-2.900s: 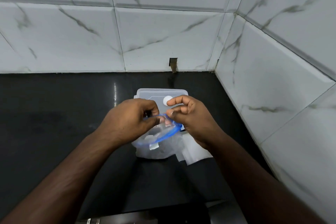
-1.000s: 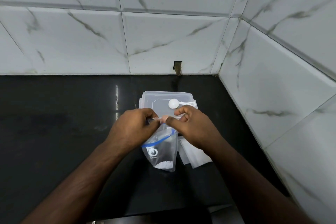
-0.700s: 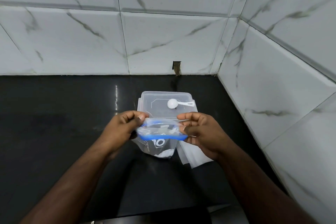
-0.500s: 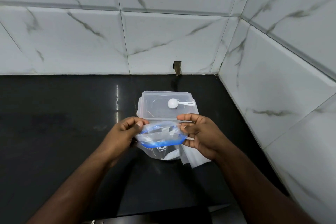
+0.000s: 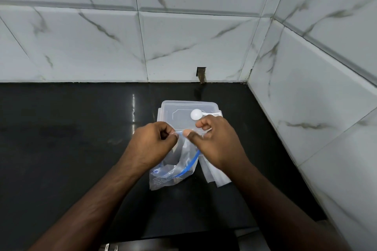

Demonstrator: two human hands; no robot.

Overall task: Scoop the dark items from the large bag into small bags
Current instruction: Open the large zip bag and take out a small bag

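A clear zip bag (image 5: 173,167) with a blue seal strip hangs above the black counter, its printed bottom touching the surface. My left hand (image 5: 152,144) pinches one side of its top edge and my right hand (image 5: 216,140) pinches the other side close by. Just behind my hands a clear lidded plastic container (image 5: 173,108) stands, with a white scoop (image 5: 196,114) lying on its lid. I cannot see any dark items.
More flat clear bags (image 5: 215,171) lie on the black counter (image 5: 71,138) under my right wrist. Marble-tiled walls close the back and the right side, meeting in a corner (image 5: 247,79). The counter's front edge (image 5: 183,238) runs below my forearms.
The bag's mouth was held stretched wide between my hands half a second ago. My hands have come together at its top, and the bag now hangs lower and twisted.
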